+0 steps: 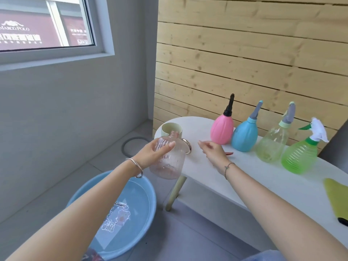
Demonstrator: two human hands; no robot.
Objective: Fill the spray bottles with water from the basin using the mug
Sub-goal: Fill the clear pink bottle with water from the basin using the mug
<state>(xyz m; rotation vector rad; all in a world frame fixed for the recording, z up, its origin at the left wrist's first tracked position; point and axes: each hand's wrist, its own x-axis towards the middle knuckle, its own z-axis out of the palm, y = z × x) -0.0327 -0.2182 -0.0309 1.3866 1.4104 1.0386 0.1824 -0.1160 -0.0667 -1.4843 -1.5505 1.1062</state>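
My left hand grips a clear pink bottle with no cap, held in the air at the table's left end, a little water in its bottom. Behind it on the white table stands a pale cream mug with a ring handle. My right hand hovers over the table with relaxed fingers, holding nothing; something red lies just behind it. A blue basin with water sits on the floor below my left arm.
Along the table's back stand a pink bottle, a blue bottle, a clear yellowish bottle and a green trigger sprayer. A green cloth lies at the right edge. A wooden slat wall rises behind.
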